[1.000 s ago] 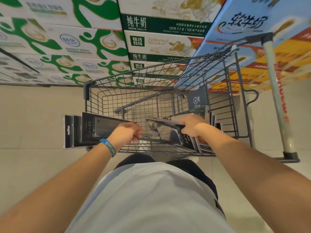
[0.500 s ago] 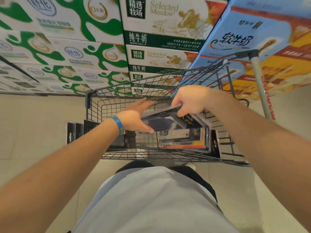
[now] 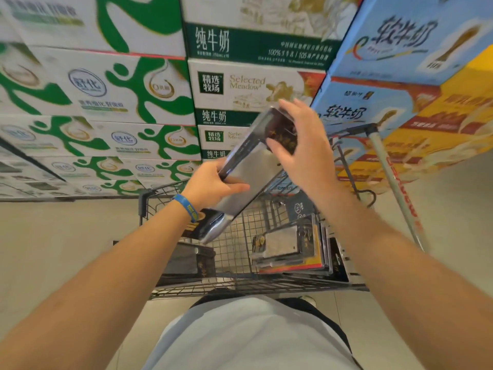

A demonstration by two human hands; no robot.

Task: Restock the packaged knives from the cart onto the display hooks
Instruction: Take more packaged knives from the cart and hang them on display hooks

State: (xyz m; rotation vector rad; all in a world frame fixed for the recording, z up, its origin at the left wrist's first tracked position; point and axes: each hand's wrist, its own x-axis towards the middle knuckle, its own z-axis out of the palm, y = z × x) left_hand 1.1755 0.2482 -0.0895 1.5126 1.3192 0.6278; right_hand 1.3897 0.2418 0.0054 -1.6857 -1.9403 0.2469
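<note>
While both arms stretch forward over the cart [image 3: 144,201], the left hand [image 3: 213,185] grips the packaged knife [image 3: 250,172] at the middle of its long edge. Its thumb lies flat across the shiny front, and its other fingers curl out of sight behind. The right hand [image 3: 304,156] takes the upper end of the same pack: the thumb presses on the dark printed label and the fingers bend over the top edge, pinching the pack between them.

The pack is tilted, its lower end just beside the left wrist and its upper end raised away toward the right hand, clear above the basket. A blue wristband [image 3: 186,209] circles the left wrist. Glare and blur cover the pack's front, so the blade inside is hard to make out.

Below the right forearm a stack of packaged knives [image 3: 288,247] lies flat in the basket. More packs stand on edge to the right of the stack, partly hidden by the forearm. Below the left wrist another dark pack [image 3: 192,260] lies at the basket's near left side, its far end covered by the held pack.

To the right of the right hand the cart handle [image 3: 392,177] slants upward. Beyond both hands rises a wall of milk cartons [image 3: 128,86], their print blurred. Pale floor [image 3: 53,249] shows left of the left arm. A light shirt [image 3: 253,340] fills the space between the forearms, and both elbows are cut off by the frame.
</note>
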